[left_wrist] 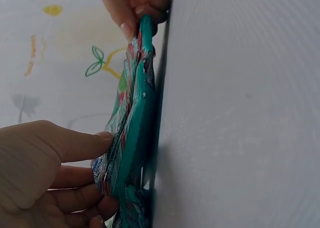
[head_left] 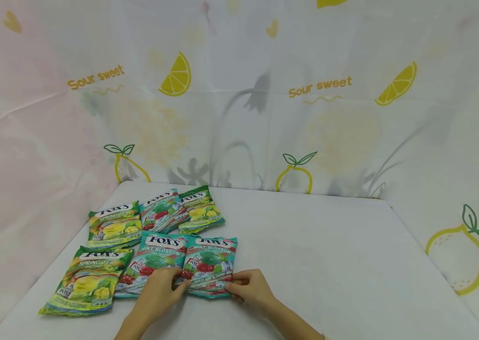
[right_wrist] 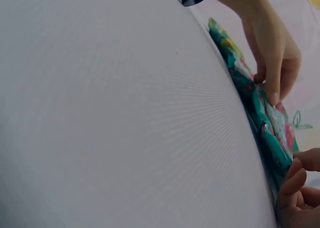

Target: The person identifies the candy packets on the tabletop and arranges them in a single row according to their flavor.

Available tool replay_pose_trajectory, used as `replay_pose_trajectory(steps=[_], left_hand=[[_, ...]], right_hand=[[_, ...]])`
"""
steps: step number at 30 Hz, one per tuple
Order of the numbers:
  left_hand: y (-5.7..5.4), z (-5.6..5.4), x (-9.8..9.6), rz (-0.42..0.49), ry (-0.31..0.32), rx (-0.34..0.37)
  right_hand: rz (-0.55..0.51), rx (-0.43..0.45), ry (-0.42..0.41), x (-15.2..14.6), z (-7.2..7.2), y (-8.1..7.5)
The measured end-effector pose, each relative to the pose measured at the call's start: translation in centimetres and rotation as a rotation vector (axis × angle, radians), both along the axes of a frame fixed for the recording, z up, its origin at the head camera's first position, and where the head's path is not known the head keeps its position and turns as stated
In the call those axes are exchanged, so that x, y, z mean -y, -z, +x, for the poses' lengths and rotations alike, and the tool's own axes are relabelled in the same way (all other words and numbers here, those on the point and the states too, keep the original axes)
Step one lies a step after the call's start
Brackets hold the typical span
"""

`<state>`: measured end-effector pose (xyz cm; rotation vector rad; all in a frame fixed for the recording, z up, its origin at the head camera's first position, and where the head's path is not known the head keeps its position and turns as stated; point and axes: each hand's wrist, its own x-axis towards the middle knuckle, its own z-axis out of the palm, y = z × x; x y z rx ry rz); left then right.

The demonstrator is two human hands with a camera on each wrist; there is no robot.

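I have a mint pack (head_left: 209,259) between my two hands, low in the middle of the frame, its printed face up and its FOX'S name along the far end. My left hand (head_left: 158,289) pinches its lower left corner; the left wrist view shows my thumb on the upper face and my fingers curled at the edge below. My right hand (head_left: 251,289) pinches the lower right corner between thumb and fingers. In both wrist views the pack sits low over the white table (head_left: 307,245); I cannot tell whether all of its underside touches the cloth.

Just left of it lies a second mint pack (head_left: 160,255), the two meeting along their sides, its lower right part hidden behind my left hand. Left again, at the lower left of the frame, is the near tea pack (head_left: 88,283), green and yellow, slightly slanted.

Behind these is another row: the corner tea pack (head_left: 114,226) on the left, a tilted mint pack (head_left: 163,210) in the middle, and a leaning tea pack (head_left: 201,210) on the right, partly covered at its left edge.

Across the top of the frame hangs a pale curtain (head_left: 222,56) printed with lemons and orange "Sour sweet" lettering (head_left: 320,87).
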<state>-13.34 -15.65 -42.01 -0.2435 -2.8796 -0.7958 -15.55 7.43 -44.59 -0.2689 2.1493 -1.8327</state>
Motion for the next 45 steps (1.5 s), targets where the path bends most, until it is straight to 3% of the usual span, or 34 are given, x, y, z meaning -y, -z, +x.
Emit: replay_pose_trajectory(steps=[6, 12, 20, 28, 40, 45], left_hand=[[0.0, 0.0, -0.3, 0.034, 0.005, 0.008], [0.0, 0.0, -0.5, 0.111, 0.021, 0.014], [0.7, -0.1, -1.0, 0.215, 0.091, -0.113], [0.9, -0.1, -1.7, 0.294, 0.205, -0.175], [0.3, -0.1, -3.4, 0.322, 0.251, -0.135], [0.1, -0.3, -4.3, 0.337, 0.291, -0.159]], right_hand=[[-0.031, 0.006, -0.014, -0.2, 0.0, -0.1], [-0.028, -0.055, -0.017, -0.5, 0.1, -0.2], [0.018, -0.16, -0.035, -1.2, 0.7, -0.7], [0.037, -0.247, -0.035, -2.4, 1.4, -1.2], [0.105, -0.33, -0.022, -4.7, 2.0, -2.1], [0.111, -0.345, -0.017, -5.8, 2.2, -2.5]])
